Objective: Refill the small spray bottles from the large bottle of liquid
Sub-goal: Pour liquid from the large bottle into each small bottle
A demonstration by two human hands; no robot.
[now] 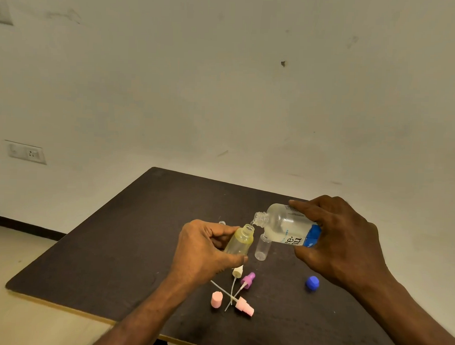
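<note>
At the centre of the frame, the left hand [205, 251] holds the yellow spray bottle [239, 241] above the desk [115, 246]; the right hand [340, 238] grips the tilted large bottle [284, 226], mouths almost touching. Pouring slowly should avoid spilling.

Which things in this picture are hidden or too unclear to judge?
Head view:
- Large bottle: label partly covered by right hand.
- Yellow bottle: fill level unclear; left hand wraps it.
- Clear object behind the left hand: mostly hidden.
- Stream at the necks: too small.
</note>
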